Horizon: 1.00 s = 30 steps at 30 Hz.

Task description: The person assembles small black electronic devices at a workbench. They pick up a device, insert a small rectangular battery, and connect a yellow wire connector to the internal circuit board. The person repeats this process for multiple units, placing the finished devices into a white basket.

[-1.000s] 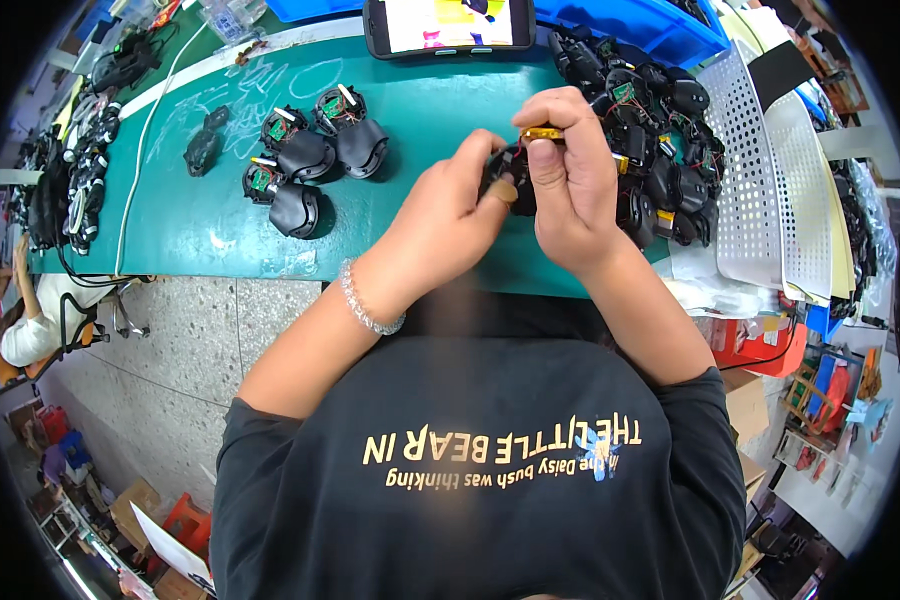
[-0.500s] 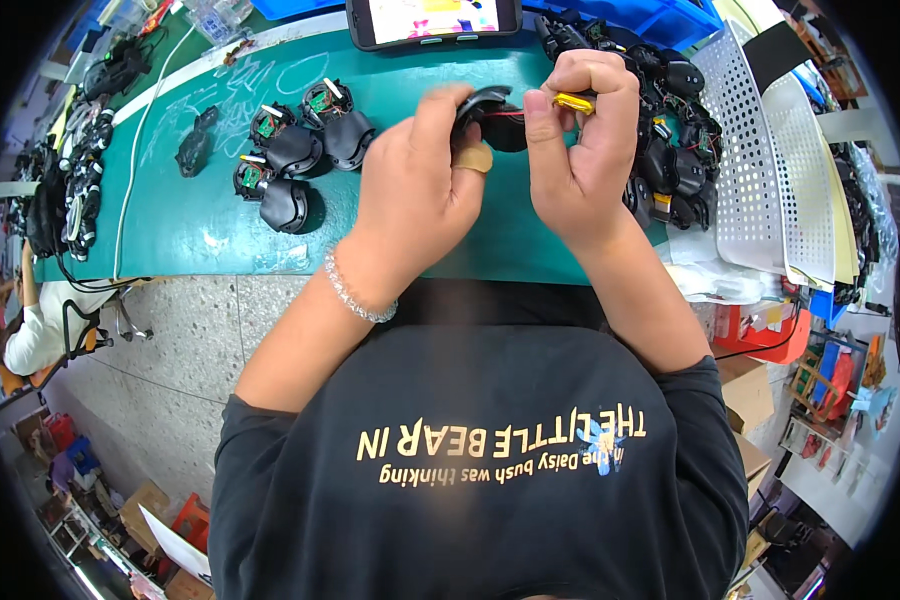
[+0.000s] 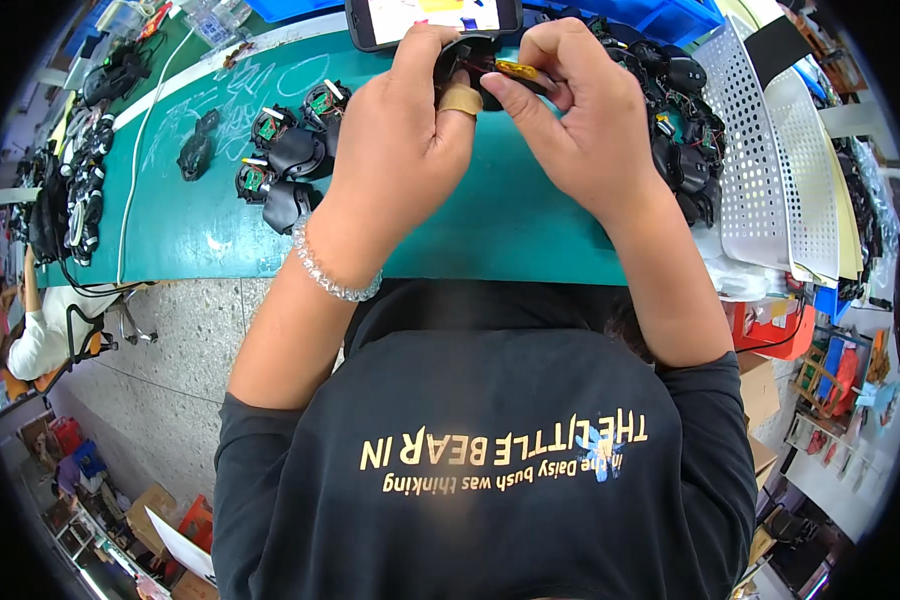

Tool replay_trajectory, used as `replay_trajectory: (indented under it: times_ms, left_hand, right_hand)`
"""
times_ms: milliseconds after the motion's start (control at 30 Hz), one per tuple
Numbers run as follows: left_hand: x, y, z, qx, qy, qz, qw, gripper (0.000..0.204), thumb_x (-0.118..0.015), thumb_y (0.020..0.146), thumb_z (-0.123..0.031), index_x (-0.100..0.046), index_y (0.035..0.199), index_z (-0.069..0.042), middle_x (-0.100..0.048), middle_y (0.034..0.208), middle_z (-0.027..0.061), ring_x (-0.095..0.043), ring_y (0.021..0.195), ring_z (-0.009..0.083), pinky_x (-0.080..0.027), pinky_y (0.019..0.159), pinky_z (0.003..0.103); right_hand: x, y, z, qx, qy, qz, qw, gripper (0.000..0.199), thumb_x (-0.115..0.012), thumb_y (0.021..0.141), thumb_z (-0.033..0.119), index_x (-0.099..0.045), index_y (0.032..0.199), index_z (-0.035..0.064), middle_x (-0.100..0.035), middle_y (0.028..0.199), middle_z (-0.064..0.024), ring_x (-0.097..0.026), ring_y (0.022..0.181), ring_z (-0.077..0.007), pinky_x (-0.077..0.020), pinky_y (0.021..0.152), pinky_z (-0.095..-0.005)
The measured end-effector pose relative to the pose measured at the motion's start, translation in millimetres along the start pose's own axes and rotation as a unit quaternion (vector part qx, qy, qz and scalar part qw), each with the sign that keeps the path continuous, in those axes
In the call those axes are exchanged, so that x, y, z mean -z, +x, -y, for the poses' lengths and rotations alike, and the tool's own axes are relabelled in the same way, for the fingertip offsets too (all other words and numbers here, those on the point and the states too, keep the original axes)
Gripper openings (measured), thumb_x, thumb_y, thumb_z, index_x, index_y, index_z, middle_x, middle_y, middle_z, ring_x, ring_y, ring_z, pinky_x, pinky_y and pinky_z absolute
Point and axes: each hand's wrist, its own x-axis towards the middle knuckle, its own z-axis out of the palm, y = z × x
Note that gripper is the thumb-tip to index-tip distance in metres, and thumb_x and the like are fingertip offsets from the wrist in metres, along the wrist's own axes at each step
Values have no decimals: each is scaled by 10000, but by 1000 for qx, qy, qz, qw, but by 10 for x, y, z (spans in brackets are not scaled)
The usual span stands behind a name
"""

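My left hand (image 3: 400, 120) and my right hand (image 3: 570, 110) are raised together above the green table (image 3: 490, 220), both gripping one small black plastic part (image 3: 470, 62). My right thumb and fingers pinch a little yellow piece (image 3: 518, 70) against that part. A tan plaster wraps my left thumb, and a bead bracelet (image 3: 335, 275) circles my left wrist. Most of the black part is hidden by my fingers.
A group of black parts with green circuit boards (image 3: 285, 160) lies at the left of the table. A heap of black parts (image 3: 685, 130) sits at the right beside white perforated trays (image 3: 770, 160). A phone (image 3: 435, 18) lies at the far edge. Cables (image 3: 65, 200) pile at the left.
Both hands have come up closer to the camera with the black part. The yellow piece has shifted from above the right fingers to between the thumbs.
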Motion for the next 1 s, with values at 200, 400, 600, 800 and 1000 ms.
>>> replay_trajectory:
  times_ms: [200,400,600,800,1000]
  left_hand:
    - [-44,-167,-94,139,-207,44,967,166,-510,865,-66,-489,1016,-1,-557,696,98,-508,588,142,-406,536,279]
    - [0,-191,-160,202,-251,73,944,142,-502,873,-80,-502,979,15,-521,711,37,-450,628,82,-396,557,248]
    - [-43,-223,-149,219,-304,69,925,164,-485,870,-68,-514,1002,25,-544,755,35,-462,673,66,-411,592,236]
    - [-7,-234,-125,221,-345,115,905,249,-488,917,-107,-499,1153,-32,-587,951,-23,-542,848,24,-465,725,185]
    - [20,-227,-135,287,-333,144,886,271,-495,917,-124,-488,1179,-55,-587,980,-27,-543,880,18,-472,750,188]
  right_hand:
    - [41,-31,28,26,-10,-2,1000,174,-701,761,134,-586,828,23,-601,734,-87,-569,588,-228,-451,531,-286]
    - [15,-87,32,12,-36,29,999,171,-667,802,74,-583,939,18,-593,733,-53,-506,584,-110,-415,541,-225]
    - [95,2,144,-85,2,97,992,127,-606,801,82,-513,854,14,-544,650,-147,-578,590,-310,-442,534,-354]
    - [131,43,146,-65,9,135,989,140,-619,786,78,-510,851,18,-549,652,-141,-573,563,-315,-434,507,-357]
    - [129,49,120,-25,-7,137,990,143,-620,778,77,-512,851,17,-557,659,-144,-578,566,-313,-442,508,-356]
